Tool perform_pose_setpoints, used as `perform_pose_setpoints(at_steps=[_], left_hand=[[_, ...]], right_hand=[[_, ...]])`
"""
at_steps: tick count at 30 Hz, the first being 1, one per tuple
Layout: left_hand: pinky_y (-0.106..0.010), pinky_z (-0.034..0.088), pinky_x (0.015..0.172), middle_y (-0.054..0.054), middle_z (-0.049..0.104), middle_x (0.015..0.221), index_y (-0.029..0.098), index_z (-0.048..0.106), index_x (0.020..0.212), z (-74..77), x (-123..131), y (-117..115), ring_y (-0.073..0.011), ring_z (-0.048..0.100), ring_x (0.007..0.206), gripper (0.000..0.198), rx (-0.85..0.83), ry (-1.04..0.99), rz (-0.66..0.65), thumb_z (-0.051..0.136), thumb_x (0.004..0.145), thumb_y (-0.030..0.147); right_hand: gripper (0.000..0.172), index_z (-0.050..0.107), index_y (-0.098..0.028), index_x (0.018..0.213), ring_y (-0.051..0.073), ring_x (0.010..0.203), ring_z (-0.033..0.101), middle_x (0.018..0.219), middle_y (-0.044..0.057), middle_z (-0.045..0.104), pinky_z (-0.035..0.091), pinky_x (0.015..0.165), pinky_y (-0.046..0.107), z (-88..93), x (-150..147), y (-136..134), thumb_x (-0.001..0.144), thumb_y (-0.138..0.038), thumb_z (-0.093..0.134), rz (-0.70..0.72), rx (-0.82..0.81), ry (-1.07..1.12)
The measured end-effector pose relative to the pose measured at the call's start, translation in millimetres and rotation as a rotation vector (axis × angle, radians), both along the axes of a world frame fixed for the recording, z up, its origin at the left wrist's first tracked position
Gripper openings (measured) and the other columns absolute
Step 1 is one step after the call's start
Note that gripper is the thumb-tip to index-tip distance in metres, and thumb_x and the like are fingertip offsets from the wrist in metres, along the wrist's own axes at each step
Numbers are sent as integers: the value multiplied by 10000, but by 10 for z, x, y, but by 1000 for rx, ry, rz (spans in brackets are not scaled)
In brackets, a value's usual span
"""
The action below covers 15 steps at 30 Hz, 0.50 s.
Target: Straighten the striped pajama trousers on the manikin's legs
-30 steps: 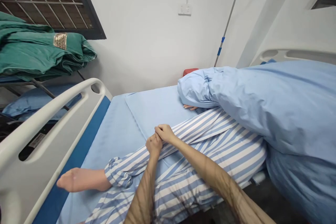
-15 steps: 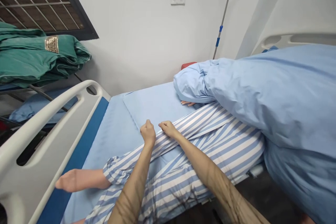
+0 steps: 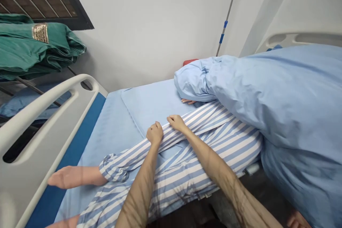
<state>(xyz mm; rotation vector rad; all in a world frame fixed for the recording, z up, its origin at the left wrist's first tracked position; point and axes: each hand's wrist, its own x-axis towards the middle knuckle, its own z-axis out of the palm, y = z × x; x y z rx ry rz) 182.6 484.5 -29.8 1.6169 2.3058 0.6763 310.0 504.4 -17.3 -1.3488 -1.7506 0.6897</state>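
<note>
L hand [image 3: 154,133] + R hand [image 3: 176,122] | fingers [image 3: 157,125] curled on striped trouser leg [image 3: 130,155], grip unclear | leg lay on blue sheet [image 3: 114,128], foot [image 3: 74,177] bare | soft cloth, heavy limb; best held mid-leg, both hands

Your left forearm [image 3: 139,192] and right forearm [image 3: 227,185] ran off the bottom edge; the blue quilt [image 3: 267,96] hid the striped-gown figure's [image 3: 203,160] upper body.

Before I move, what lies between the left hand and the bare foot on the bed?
In the head view, the blue-striped trouser leg, ending in a gathered cuff, runs from the left hand to the bare foot.
</note>
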Motion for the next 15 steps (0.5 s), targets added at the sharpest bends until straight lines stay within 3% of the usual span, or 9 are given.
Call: perform_pose_setpoints(at_steps=[5,9,12,15], left_hand=[[-279,386,654,-142,640,676,147,608,589,200,96,134,-211,594,716,460,28,-158,-60,339,907,343],[-244,331,563,-42,490,502,170,508,504,378,369,261,-132,475,550,532,204,-353,-157,271,935,371],[-236,317,557,-41,521,529,156,570,562,266,590,211,-120,471,546,549,224,-413,-164,232,952,342],[-245,323,602,-98,652,690,142,680,707,52,700,88,-148,553,642,523,133,-283,-130,267,960,338]], right_hand=[[391,285,-203,502,83,526,275,504,-56,232,232,525,232,-127,144,83,829,-365,425,-67,-63,211],[378,318,-206,510,86,529,296,504,-55,272,259,528,234,-144,127,129,821,-393,425,-84,-80,316],[381,321,-209,515,91,531,300,511,-49,294,268,523,239,-179,110,139,824,-408,425,-87,-70,366],[391,299,-215,527,93,526,292,517,-47,292,270,509,241,-190,94,138,840,-422,409,-129,-66,374]])
